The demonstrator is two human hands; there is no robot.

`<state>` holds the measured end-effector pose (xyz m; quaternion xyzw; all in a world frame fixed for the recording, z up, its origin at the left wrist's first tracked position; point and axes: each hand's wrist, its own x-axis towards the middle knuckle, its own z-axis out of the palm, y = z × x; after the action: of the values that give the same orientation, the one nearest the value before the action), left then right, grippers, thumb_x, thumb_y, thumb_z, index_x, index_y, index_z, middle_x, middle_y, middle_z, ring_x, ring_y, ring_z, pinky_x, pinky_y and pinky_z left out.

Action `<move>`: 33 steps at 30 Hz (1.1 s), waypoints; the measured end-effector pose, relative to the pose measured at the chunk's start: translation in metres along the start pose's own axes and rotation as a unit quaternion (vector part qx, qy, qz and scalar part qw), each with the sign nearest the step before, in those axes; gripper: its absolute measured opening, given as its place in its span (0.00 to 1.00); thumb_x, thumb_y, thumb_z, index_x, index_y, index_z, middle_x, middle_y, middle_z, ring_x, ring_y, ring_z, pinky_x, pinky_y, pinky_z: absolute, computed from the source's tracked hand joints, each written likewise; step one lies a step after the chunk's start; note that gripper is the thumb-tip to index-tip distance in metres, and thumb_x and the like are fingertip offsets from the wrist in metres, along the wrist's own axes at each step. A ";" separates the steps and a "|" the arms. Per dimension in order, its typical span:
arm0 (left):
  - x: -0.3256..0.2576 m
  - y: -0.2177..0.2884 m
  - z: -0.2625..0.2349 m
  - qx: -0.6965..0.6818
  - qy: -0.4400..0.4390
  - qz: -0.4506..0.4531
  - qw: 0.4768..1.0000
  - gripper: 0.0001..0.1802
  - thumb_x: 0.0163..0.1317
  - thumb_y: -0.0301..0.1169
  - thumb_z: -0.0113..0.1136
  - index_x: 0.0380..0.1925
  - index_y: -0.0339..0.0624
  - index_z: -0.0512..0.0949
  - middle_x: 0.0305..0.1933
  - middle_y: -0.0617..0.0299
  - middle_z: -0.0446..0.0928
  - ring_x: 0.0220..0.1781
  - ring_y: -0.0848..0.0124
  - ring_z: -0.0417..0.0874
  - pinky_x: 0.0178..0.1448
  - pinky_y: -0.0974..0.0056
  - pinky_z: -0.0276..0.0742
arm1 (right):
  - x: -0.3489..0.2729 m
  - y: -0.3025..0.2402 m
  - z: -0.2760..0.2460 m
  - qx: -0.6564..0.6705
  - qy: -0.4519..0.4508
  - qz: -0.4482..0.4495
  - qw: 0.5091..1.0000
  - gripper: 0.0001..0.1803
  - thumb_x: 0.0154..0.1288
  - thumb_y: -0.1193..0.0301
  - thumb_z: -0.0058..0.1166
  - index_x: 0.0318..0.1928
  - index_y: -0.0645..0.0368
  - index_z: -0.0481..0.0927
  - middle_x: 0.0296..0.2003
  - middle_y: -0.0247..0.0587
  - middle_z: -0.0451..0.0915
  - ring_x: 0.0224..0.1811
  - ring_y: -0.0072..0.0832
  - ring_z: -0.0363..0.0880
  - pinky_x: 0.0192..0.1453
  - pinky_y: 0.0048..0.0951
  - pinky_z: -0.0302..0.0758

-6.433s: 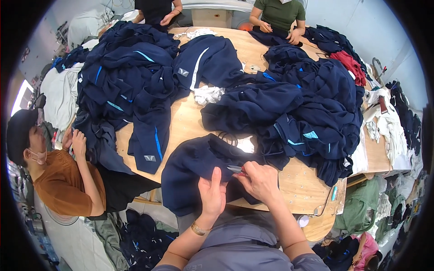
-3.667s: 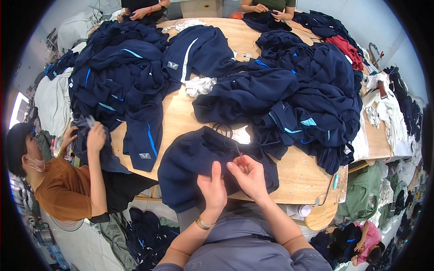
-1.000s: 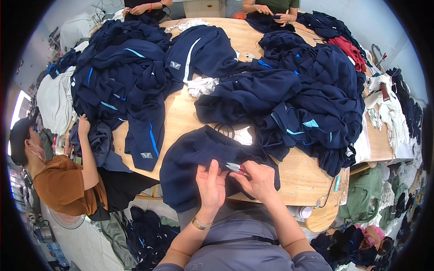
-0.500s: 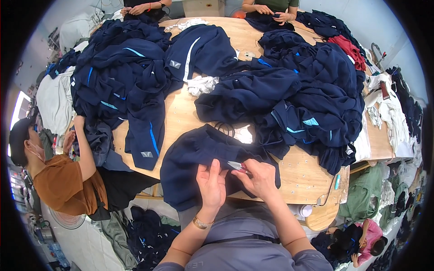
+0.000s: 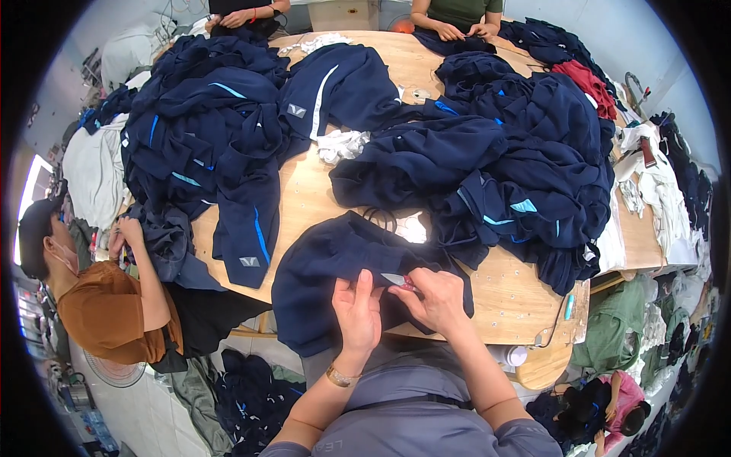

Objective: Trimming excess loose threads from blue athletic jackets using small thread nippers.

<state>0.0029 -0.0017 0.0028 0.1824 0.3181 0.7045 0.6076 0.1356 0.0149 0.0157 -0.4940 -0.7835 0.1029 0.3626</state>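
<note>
R hand pinching small snips | L hand gripping navy garment | risk: fabric bunches, you nick cloth/fingertip

A garment workshop: a big wooden worktable fills the middle of the frame, heaped with navy jackets. Several people sit round it handling cloth, one at the left edge, and more garment piles lie on the floor at the bottom.
</note>
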 end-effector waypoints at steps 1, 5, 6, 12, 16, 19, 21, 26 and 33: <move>0.000 0.001 0.001 0.000 -0.001 0.000 1.000 0.08 0.64 0.26 0.51 0.44 0.40 0.70 0.42 0.62 0.74 0.42 0.74 0.76 0.47 0.67 0.75 | -0.001 0.000 0.000 0.004 0.004 0.012 1.000 0.16 0.47 0.61 0.64 0.21 0.56 0.71 0.14 0.37 0.70 0.15 0.35 0.70 0.21 0.30 0.63; 0.001 0.002 0.002 -0.003 0.004 0.000 1.000 0.09 0.64 0.26 0.51 0.44 0.40 0.70 0.43 0.61 0.75 0.44 0.73 0.76 0.50 0.66 0.74 | -0.002 0.004 0.000 0.006 0.018 0.021 1.000 0.19 0.51 0.56 0.61 0.21 0.55 0.69 0.14 0.36 0.69 0.14 0.33 0.69 0.19 0.28 0.63; 0.001 0.002 0.001 -0.004 -0.002 -0.001 1.000 0.09 0.64 0.26 0.51 0.44 0.40 0.70 0.44 0.61 0.75 0.45 0.73 0.76 0.51 0.66 0.74 | -0.001 0.004 -0.001 0.006 0.019 0.021 1.000 0.19 0.51 0.56 0.61 0.21 0.55 0.69 0.14 0.36 0.69 0.14 0.33 0.69 0.19 0.28 0.63; 0.000 0.001 0.000 0.001 -0.004 -0.005 1.000 0.09 0.64 0.26 0.50 0.45 0.40 0.69 0.44 0.61 0.74 0.45 0.72 0.76 0.51 0.65 0.74 | 0.003 0.002 -0.004 0.006 0.003 0.017 1.000 0.17 0.47 0.60 0.64 0.22 0.56 0.72 0.15 0.38 0.71 0.15 0.35 0.70 0.22 0.30 0.64; 0.000 0.001 0.000 0.004 -0.014 -0.008 1.000 0.09 0.65 0.27 0.50 0.45 0.40 0.69 0.44 0.60 0.74 0.46 0.72 0.76 0.51 0.65 0.74 | 0.005 0.004 -0.002 0.004 0.003 -0.001 1.000 0.17 0.50 0.58 0.63 0.23 0.56 0.71 0.15 0.37 0.71 0.16 0.35 0.70 0.21 0.29 0.64; 0.001 0.004 0.006 0.009 -0.009 -0.013 1.000 0.09 0.66 0.28 0.48 0.45 0.41 0.68 0.43 0.60 0.75 0.44 0.71 0.77 0.50 0.64 0.75 | 0.002 0.002 -0.001 0.089 0.014 0.075 0.993 0.17 0.54 0.60 0.61 0.24 0.58 0.70 0.16 0.37 0.70 0.14 0.31 0.68 0.20 0.26 0.62; 0.003 0.005 0.008 0.024 0.011 -0.039 0.999 0.09 0.69 0.33 0.44 0.43 0.41 0.69 0.41 0.60 0.76 0.42 0.73 0.78 0.46 0.64 0.79 | 0.001 0.004 0.002 0.263 0.056 0.174 0.947 0.12 0.57 0.69 0.59 0.28 0.61 0.69 0.16 0.35 0.68 0.15 0.17 0.61 0.20 0.19 0.58; 0.005 0.002 0.001 -0.022 -0.016 -0.077 0.997 0.09 0.69 0.35 0.43 0.41 0.42 0.68 0.36 0.62 0.75 0.36 0.74 0.79 0.46 0.63 0.80 | 0.000 -0.006 0.001 0.328 0.044 0.210 0.920 0.17 0.49 0.70 0.67 0.34 0.59 0.71 0.20 0.26 0.72 0.18 0.09 0.59 0.20 0.14 0.58; 0.003 0.004 0.006 0.003 -0.012 -0.085 0.996 0.09 0.67 0.33 0.48 0.44 0.43 0.67 0.39 0.62 0.75 0.37 0.74 0.79 0.50 0.65 0.78 | 0.000 -0.003 0.016 0.176 0.071 -0.055 0.980 0.16 0.41 0.82 0.57 0.36 0.59 0.79 0.25 0.36 0.80 0.20 0.30 0.77 0.24 0.25 0.69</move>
<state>0.0035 0.0019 0.0093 0.1650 0.3265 0.6473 0.6687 0.1228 0.0160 0.0060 -0.3846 -0.7516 0.1840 0.5034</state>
